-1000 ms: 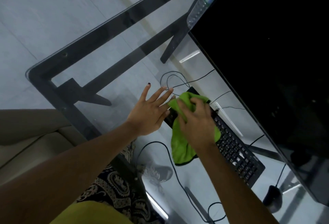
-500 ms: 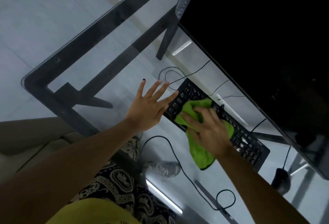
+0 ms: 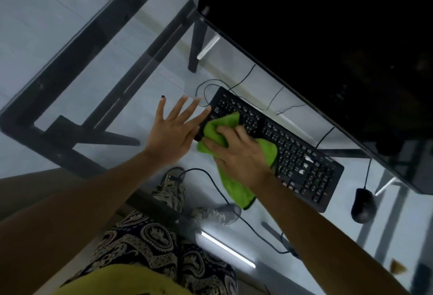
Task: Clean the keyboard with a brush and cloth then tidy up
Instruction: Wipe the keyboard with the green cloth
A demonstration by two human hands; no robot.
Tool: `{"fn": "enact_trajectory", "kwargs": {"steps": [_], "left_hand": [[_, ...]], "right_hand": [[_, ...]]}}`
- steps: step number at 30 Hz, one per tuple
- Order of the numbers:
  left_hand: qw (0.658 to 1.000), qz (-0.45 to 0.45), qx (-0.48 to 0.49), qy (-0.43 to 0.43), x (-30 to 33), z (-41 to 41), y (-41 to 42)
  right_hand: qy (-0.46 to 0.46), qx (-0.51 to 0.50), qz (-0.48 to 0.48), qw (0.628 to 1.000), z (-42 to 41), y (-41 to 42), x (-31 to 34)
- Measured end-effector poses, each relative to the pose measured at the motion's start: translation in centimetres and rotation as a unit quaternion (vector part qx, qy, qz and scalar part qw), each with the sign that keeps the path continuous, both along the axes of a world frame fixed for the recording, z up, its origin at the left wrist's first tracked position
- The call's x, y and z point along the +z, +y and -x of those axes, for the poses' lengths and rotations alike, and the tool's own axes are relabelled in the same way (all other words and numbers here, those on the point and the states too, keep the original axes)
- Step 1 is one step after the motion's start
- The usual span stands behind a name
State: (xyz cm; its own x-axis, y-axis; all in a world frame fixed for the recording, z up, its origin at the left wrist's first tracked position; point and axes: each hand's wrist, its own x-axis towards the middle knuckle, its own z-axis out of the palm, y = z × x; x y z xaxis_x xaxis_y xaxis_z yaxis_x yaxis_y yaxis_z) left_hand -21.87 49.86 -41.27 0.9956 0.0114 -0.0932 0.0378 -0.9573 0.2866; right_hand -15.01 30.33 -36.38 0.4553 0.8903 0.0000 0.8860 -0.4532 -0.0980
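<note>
A person leans over a glass desk (image 3: 98,97), patterned trousers (image 3: 150,245) and a yellow-green top (image 3: 121,280) at the near edge of the view, with 2 bare forearms reaching away toward a black keyboard (image 3: 302,163). The right hand (image 3: 241,151) lies palm down on a green cloth (image 3: 236,186), fingers curled and bunching the fabric against the keys at the keyboard's left half; the cloth's loose tail hangs off the keyboard's near edge onto the glass. The left hand (image 3: 173,133) is spread wide and holds nothing, its palm flat on the glass just left of the keyboard, the index fingertip touching the keyboard's left end beside the bunched cloth. A dark nail shows on its outermost finger. A thin black cable (image 3: 220,191) loops across the glass on the near side of the keyboard, passing under the cloth's tail, and 1 patterned shoe (image 3: 171,189) shows through the glass below it. Right of the keyboard, just apart from its end, sits a black mouse (image 3: 363,205) with its cord running away toward the screen. Beyond the keyboard, more thin cables (image 3: 210,88) curl on the glass by its far left corner. Behind the keyboard stands a large dark monitor (image 3: 316,36), its lower edge running parallel to the key rows. The desk's black frame (image 3: 77,43) crosses beneath the glass to the keyboard's far left. No brush can be made out.
</note>
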Motion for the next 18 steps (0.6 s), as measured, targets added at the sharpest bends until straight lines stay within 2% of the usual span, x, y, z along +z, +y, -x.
{"fn": "enact_trajectory", "kwargs": {"steps": [2, 5, 8, 14, 18], "left_hand": [[1.000, -0.003, -0.003, -0.001, -0.1, 0.0, 0.0], [1.000, -0.001, -0.005, 0.002, -0.1, -0.1, 0.0], [1.000, -0.006, 0.002, 0.005, 0.0, 0.0, -0.2], [1.000, -0.001, 0.001, -0.012, 0.1, 0.0, -0.2], [0.999, -0.004, 0.006, -0.033, 0.1, 0.1, -0.4]], "right_hand": [[-0.004, 0.003, -0.012, 1.000, -0.2, 0.4, -0.3], [0.002, 0.034, 0.010, 0.999, -1.0, -4.9, 0.2], [0.002, 0.019, 0.013, 1.000, -1.2, -8.7, 0.9], [0.003, -0.102, -0.030, 0.994, 0.8, 0.1, -0.7], [-0.021, -0.056, -0.032, 0.998, 0.1, -5.1, -0.3]]}}
